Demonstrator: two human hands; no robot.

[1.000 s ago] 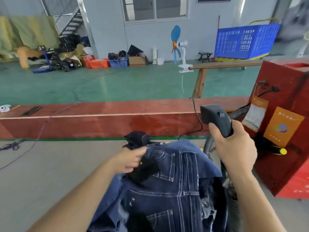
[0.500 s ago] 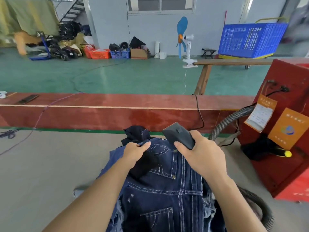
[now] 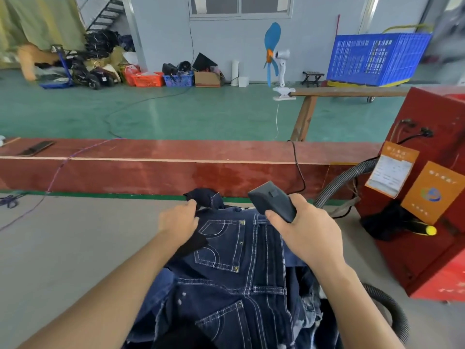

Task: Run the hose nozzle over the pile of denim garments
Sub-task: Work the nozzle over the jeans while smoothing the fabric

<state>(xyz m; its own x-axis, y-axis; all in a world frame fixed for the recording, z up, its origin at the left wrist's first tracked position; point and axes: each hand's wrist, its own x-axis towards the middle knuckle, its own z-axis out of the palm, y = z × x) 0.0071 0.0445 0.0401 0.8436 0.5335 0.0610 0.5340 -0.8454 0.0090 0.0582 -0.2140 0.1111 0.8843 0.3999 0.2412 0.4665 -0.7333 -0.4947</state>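
A pile of dark blue denim garments [image 3: 241, 278] with white stitching lies in front of me at the bottom centre. My right hand [image 3: 305, 230] grips a dark grey hose nozzle [image 3: 270, 201] held low over the far end of the pile. A ribbed grey hose [image 3: 337, 181] runs from it toward the red machine and loops back at the lower right. My left hand [image 3: 180, 220] rests on the left of the pile, its fingers pinching a dark fold of cloth at the far edge.
A red machine cabinet [image 3: 432, 197] with orange labels stands close on the right. A long red wooden bench [image 3: 156, 167] crosses ahead, with a black cable over it. Beyond are a green floor, a clip fan [image 3: 276, 61], a blue crate [image 3: 377, 59] and baskets.
My right hand brought the nozzle down and left from beside the machine to the pile's far end. My left hand shifted slightly along the garment edge.
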